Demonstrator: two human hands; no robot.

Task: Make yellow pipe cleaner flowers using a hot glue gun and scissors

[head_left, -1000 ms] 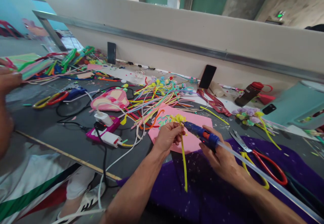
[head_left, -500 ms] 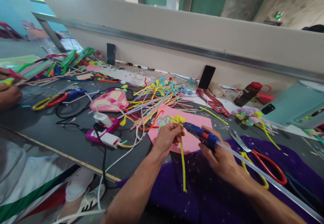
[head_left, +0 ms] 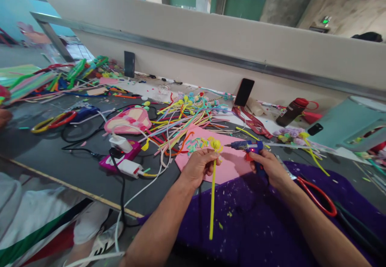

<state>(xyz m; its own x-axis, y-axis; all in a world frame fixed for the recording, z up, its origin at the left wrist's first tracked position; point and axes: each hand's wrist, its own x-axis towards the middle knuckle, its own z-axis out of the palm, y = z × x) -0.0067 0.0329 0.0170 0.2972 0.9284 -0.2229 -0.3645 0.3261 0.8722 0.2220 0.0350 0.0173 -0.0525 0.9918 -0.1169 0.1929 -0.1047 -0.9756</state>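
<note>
Pinched in my left hand (head_left: 200,165) is a yellow pipe-cleaner flower (head_left: 215,144); its straight yellow stem (head_left: 212,202) hangs down below the fingers. My right hand (head_left: 268,166) is wrapped round the grip of a blue hot glue gun (head_left: 249,146) with a lit red light and a clear glue stick in its rear. The nozzle points left at the flower, a short gap apart from it. Under both lies a pink sheet (head_left: 233,164), with small mint-green and yellow cut pieces (head_left: 197,144) beside the flower.
A purple cloth (head_left: 241,218) covers the near edge, with red-handled scissors (head_left: 318,194) on it. Left are a power strip (head_left: 128,154) with cords and a pink pad (head_left: 129,120). Behind are pipe cleaners (head_left: 181,128), a phone (head_left: 244,92) and a bottle (head_left: 292,112).
The glue gun has drawn back from the flower and turned to lie nearly level, its glue stick swinging up. My left hand stays with the flower. A co-worker's hand at far left has mostly left view.
</note>
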